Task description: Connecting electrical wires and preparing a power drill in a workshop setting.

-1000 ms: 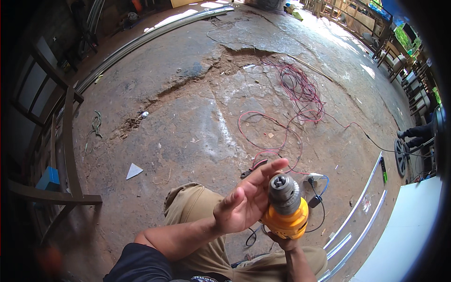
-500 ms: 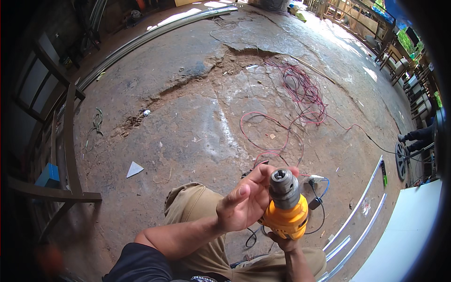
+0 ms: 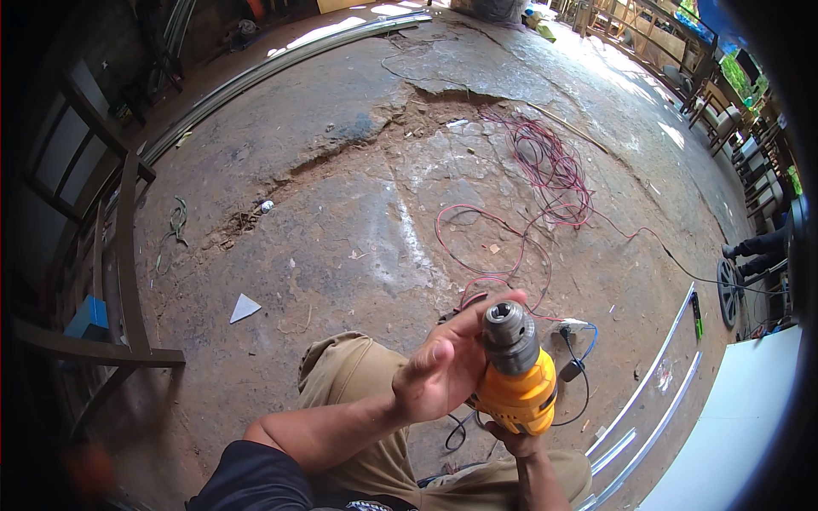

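Observation:
A yellow power drill (image 3: 524, 396) points upward in front of my lap, its grey metal chuck (image 3: 509, 339) on top with no bit showing in it. My right hand (image 3: 518, 441) grips the drill from below; most of those fingers are hidden under its body. Beside the chuck, my left hand (image 3: 439, 366) is open, thumb apart and fingers stretched out behind the chuck. Whether its fingers touch the metal I cannot tell.
Red wire (image 3: 550, 162) lies tangled on the cracked floor. A white plug connection (image 3: 575, 324) is right of the drill. Metal strips (image 3: 648, 383) and a white panel (image 3: 728, 426) lie at the right. A brown frame (image 3: 128, 255) stands left, near a white triangular piece (image 3: 244, 307).
The drill's chuck has tipped slightly left and upward. My left fingers have straightened a little behind it. The right hand keeps its grip.

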### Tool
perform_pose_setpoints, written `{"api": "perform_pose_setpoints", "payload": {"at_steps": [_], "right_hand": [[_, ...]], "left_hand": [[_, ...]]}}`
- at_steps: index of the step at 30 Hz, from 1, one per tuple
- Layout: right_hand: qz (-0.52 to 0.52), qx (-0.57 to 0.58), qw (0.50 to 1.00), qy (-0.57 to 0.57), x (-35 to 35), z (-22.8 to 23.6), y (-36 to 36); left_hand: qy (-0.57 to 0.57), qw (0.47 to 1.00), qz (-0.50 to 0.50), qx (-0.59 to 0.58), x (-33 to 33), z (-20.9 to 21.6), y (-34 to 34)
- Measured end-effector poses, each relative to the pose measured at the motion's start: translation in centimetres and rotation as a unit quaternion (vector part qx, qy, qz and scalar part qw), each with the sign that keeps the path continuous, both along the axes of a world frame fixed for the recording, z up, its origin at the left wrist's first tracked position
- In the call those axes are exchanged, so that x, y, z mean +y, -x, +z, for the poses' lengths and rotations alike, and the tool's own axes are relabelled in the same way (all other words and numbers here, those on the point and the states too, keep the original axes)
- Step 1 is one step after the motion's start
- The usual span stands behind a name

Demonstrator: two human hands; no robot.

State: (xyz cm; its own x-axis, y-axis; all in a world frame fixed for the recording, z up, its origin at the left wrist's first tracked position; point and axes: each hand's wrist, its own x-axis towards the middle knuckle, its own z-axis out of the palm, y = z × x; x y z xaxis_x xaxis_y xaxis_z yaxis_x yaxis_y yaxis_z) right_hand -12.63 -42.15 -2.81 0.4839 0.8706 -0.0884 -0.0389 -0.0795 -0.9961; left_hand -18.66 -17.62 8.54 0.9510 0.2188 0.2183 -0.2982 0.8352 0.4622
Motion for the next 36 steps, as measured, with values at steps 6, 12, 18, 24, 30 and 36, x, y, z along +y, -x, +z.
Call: {"api": "perform_pose_setpoints", "payload": {"at_steps": [6, 12, 18, 24, 30, 36], "right_hand": [[-0.031, 0.081, 0.996, 0.015, -0.1, -0.1, 0.3], [-0.02, 0.063, 0.998, 0.016, 0.3, 0.1, 0.2], [-0.064, 0.101, 0.993, 0.026, 0.8, 1.0, 0.6], [-0.065, 0.107, 0.992, 0.026, 0.6, 1.1, 0.7], [-0.026, 0.05, 0.998, 0.005, 0.7, 1.8, 0.3], [-0.063, 0.084, 0.994, 0.028, 1.4, 2.4, 1.1]], "left_hand": [[0.013, 0.999, 0.015, 0.026, -0.2, -0.7, 0.0], [-0.001, 1.0, 0.018, 0.005, -0.1, -0.7, -0.1], [-0.021, 0.995, 0.101, 0.0, -0.6, -1.0, -0.7], [-0.016, 0.994, 0.077, 0.08, -0.2, -0.3, -1.0], [-0.087, 0.99, 0.106, -0.019, -0.1, -1.7, -1.5], [0.004, 0.994, 0.074, 0.075, -0.1, -2.1, -1.7]]}}
